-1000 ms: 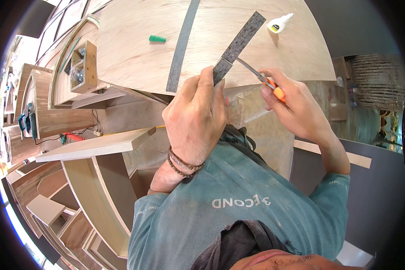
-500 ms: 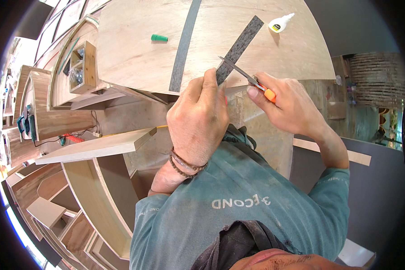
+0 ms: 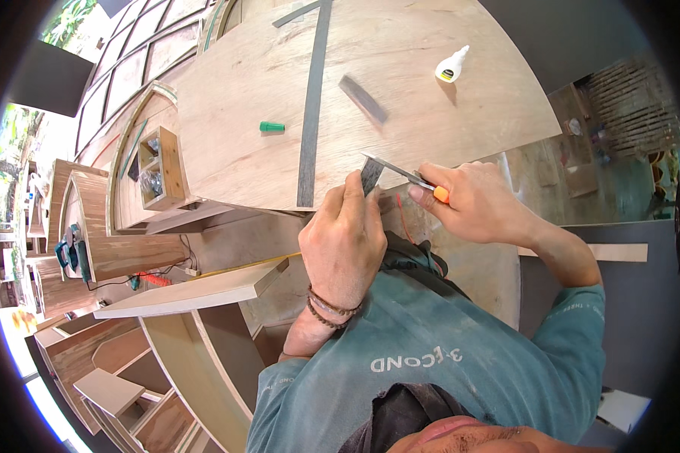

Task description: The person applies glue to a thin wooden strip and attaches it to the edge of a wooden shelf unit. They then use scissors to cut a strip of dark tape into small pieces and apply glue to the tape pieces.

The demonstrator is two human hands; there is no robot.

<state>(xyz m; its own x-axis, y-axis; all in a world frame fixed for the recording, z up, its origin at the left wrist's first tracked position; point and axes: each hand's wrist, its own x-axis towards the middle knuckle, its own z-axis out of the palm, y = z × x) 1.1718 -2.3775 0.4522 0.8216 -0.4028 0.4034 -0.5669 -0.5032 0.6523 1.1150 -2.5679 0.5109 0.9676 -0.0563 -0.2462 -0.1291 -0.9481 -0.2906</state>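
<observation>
My left hand (image 3: 344,230) pinches a short dark grey strip (image 3: 371,175), whose end sticks up past the fingertips. In my right hand (image 3: 480,198) are scissors (image 3: 412,178) with orange handles; their blades look closed beside the strip's end. A blurred cut piece of strip (image 3: 363,98) is over the plywood panel (image 3: 227,94), apart from both hands. A long grey strip (image 3: 312,121) runs across the panel left of it, with another thin strip (image 3: 298,13) at its far end. A white glue bottle (image 3: 449,68) and a green cap (image 3: 272,127) are farther off.
Left of the panel is a wooden box (image 3: 175,181) with small items. A teal power tool (image 3: 73,245) lies on a curved wooden piece at far left. A pale cabinet part (image 3: 196,291) stands by my left arm. Dark boards (image 3: 642,294) are on my right.
The scissors have cut through the strip; its far part has come off and dropped away over the panel. A short stub stays in my left hand. The view has shifted.
</observation>
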